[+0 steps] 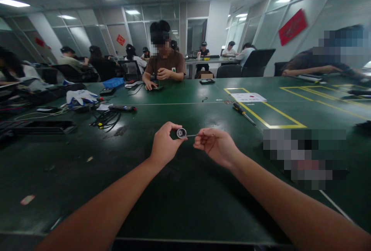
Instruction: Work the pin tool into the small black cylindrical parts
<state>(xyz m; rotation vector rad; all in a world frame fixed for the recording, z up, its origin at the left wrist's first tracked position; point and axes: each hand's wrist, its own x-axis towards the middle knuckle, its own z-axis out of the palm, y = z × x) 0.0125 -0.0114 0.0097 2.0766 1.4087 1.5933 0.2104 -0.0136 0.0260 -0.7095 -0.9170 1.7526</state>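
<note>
Over the middle of the green table, my left hand (165, 145) grips a small round metal part (181, 133) between thumb and fingers. Its hollow face, with small details inside, is turned toward me. My right hand (216, 145) is closed on a thin metal rod (191, 135), pinched at the fingertips. The rod's far end meets the lower right of the round part's rim; whether it touches or enters it I cannot tell. Most of the rod's right end is hidden by my fingers.
A screwdriver (244, 113) lies right of my hands, beside a paper sheet (248, 97) and yellow tape outlines (285, 117). Black cables (106, 121), white gloves (81, 97) and a blue tray (113, 82) are at left. Across the table (139, 204), a person (165, 63) handles a small item.
</note>
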